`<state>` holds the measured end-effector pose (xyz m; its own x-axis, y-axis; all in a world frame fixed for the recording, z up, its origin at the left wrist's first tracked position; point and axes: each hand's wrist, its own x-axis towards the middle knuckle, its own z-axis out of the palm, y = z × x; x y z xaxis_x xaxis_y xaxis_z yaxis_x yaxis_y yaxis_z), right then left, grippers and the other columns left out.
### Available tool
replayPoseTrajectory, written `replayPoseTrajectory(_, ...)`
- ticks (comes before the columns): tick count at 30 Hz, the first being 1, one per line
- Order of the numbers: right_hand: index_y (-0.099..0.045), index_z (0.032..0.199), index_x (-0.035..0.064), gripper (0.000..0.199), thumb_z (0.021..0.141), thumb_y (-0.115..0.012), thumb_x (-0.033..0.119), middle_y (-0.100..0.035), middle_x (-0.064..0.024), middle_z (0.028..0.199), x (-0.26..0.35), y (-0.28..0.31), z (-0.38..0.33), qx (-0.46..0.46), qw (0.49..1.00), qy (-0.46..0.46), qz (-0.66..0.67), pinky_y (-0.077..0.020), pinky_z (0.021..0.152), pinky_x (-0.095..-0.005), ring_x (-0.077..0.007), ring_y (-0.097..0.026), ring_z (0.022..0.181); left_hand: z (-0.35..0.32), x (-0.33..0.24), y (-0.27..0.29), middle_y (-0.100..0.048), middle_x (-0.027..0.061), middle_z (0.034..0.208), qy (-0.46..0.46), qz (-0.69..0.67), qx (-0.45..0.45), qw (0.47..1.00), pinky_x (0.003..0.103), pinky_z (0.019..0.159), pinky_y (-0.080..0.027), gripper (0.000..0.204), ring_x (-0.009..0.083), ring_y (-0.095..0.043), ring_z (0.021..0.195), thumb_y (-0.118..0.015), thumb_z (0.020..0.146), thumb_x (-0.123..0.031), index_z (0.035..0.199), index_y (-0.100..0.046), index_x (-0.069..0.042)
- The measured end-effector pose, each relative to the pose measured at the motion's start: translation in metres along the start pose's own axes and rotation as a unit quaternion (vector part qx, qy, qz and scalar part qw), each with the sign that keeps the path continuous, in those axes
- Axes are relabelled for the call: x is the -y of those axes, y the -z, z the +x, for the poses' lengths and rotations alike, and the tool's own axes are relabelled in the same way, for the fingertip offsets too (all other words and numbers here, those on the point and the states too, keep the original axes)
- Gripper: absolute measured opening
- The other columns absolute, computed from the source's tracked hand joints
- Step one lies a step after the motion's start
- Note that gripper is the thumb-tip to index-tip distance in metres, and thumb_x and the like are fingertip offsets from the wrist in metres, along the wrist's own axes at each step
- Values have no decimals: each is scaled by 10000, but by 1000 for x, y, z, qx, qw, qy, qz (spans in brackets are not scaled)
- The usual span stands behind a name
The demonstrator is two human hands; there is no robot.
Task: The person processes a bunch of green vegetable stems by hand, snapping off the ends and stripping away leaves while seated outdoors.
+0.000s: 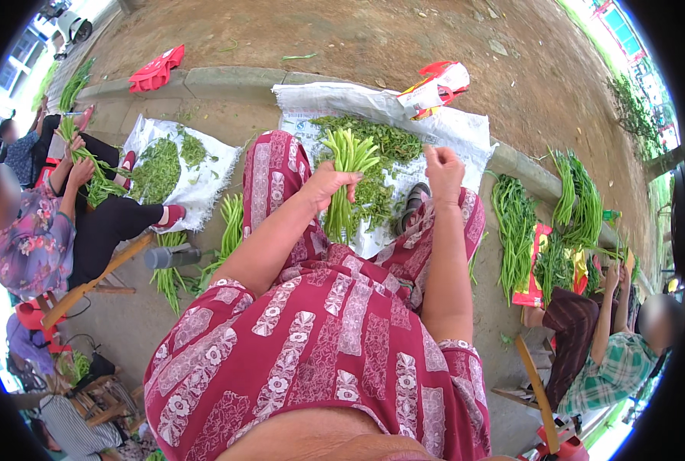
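Note:
My left hand (330,185) is closed around an upright bunch of green leafy-vegetable stems (350,151) in front of my lap. Cut ends fan out above the fist and the rest of the stems hang below it. Off to the right, my right hand (445,175) is raised with its fingers pinched together, apart from the bunch. Whatever is between those fingertips, if anything, is too small to make out. Beneath both hands, between my knees, a heap of loose green leaves (385,140) lies on a white woven sack (467,129).
A red, yellow and white bag (438,88) lies at the sack's far edge by the kerb (231,81). Long green stems (231,223) and a grey bottle (172,256) are on my left, more bundles (514,219) on my right. Seated people flank me, handling greens.

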<state>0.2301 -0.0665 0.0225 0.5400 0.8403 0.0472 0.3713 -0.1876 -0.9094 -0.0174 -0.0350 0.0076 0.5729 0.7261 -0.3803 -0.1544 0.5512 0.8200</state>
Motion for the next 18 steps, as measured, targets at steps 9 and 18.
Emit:
replayPoseTrajectory(9,-593,930,44,216,733,-672,83,-557,-72,759,30,-26,-37,39,979,196,-38,-472,573,-280,-164,-559,594,10,14,-5,-551,34,641,-33,59,-58,996,265,435,-464,90,118,-525,501,-652,772,-33,820,-584,2)
replayPoseTrajectory(18,-612,741,30,170,710,-711,164,-580,-79,715,52,-60,-69,123,973,193,-24,-481,557,-295,-204,-592,601,20,29,-9,-570,24,638,-54,170,-87,980,240,425,-421,42,98,-515,486,-591,804,-42,824,-612,-11)
